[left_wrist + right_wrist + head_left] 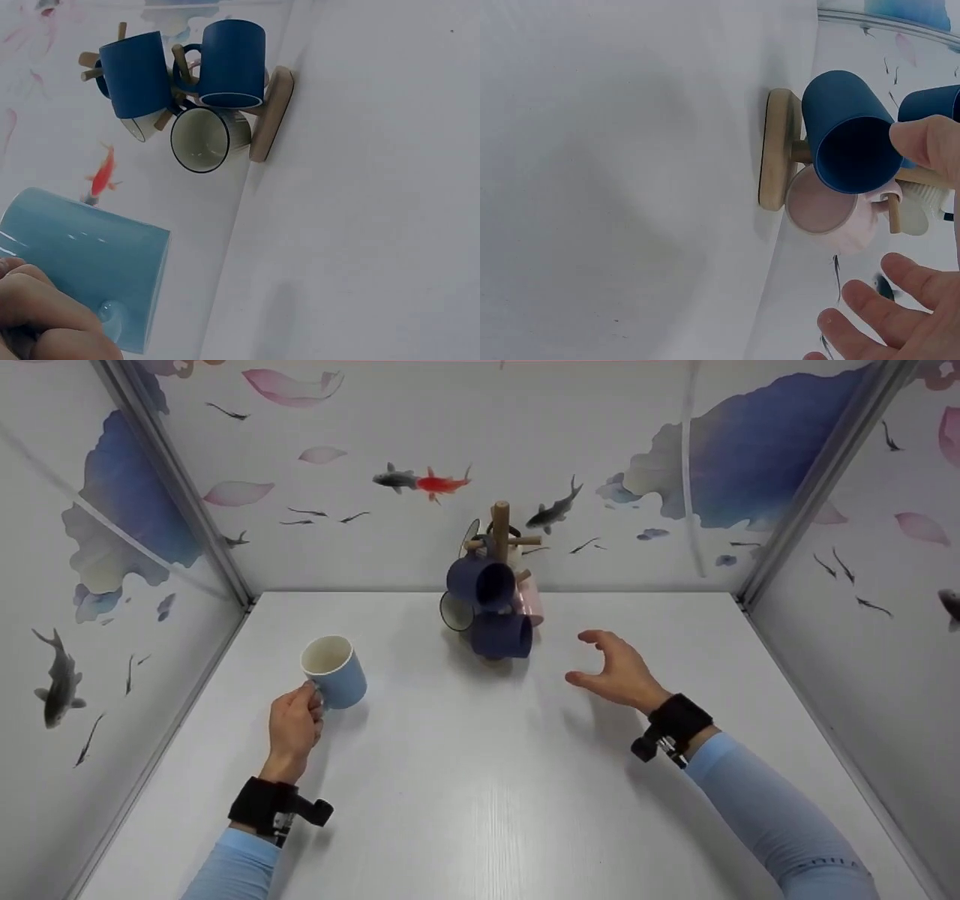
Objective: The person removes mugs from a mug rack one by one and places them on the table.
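Observation:
My left hand point(294, 727) grips a light blue mug point(345, 679) by its handle, over the left part of the table. The mug's white inside faces up towards the head camera; in the left wrist view its blue side shows. My right hand point(626, 671) is held to the right of a wooden mug rack point(501, 521), thumb and fingers spread apart with nothing between them. On the rack hang two dark blue mugs point(501, 634), a pink mug point(821, 202) and cream mugs with dark rims point(202, 141). Some of these are partly hidden behind the blue ones.
The rack's wooden base point(271, 112) stands near the back of the white table point(465, 780). Walls point(322, 555) printed with fish and petals enclose the back and both sides, with metal posts point(180, 480) at the corners.

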Motion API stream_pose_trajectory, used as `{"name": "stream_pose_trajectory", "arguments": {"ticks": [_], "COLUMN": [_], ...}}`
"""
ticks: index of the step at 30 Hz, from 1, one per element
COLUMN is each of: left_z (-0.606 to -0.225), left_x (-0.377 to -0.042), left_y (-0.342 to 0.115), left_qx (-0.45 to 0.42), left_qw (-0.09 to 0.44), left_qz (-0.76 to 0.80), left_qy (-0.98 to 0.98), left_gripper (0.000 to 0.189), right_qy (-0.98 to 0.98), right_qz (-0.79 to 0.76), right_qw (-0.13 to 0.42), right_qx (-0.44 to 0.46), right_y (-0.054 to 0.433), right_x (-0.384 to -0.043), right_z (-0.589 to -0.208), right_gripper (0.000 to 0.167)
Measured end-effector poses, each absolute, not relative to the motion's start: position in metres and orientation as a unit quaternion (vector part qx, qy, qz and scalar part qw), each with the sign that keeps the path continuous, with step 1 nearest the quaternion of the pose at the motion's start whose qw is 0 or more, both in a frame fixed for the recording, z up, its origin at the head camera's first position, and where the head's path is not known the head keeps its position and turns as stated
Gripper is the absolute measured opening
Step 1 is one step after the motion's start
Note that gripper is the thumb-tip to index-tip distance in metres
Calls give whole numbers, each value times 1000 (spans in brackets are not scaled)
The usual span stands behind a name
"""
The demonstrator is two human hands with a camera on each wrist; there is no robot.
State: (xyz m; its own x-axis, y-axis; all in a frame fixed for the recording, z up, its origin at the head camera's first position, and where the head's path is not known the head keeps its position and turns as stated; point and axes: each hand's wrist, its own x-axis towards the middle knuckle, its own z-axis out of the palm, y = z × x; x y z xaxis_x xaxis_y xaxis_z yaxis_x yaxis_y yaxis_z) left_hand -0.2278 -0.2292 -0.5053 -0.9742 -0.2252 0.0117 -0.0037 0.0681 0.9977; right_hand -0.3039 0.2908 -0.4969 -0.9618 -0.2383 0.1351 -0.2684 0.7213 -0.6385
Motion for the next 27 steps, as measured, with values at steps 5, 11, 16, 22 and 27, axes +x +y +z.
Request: {"name": "stream_pose_trajectory", "arguments": {"ticks": [5,11,16,22,27], "left_z": [-509,-517,-525,-532,-538], "left_x": [-229,-230,-231,-233,-233], "left_y": [-235,-243,-249,-254,-262], "left_qx": [88,105,134,158,183], "left_qw": [83,86,80,86,105], "left_qz": [-679,-684,-691,-681,-660], "left_qy": [-724,-716,-706,-709,-720], "left_gripper": [51,51,51,51,51], "right_qy": [-930,-927,-924,-925,-925], "right_qz": [344,361,370,367,366], "right_qw": [16,-7,-12,-8,-8], "right_qx": [126,102,95,98,100], "right_y": [293,295,296,295,294], "right_x": [-303,-303,-303,-303,-304], "right_z": [-497,-496,-497,-497,-498], "right_gripper": [80,79,77,77,76]}}
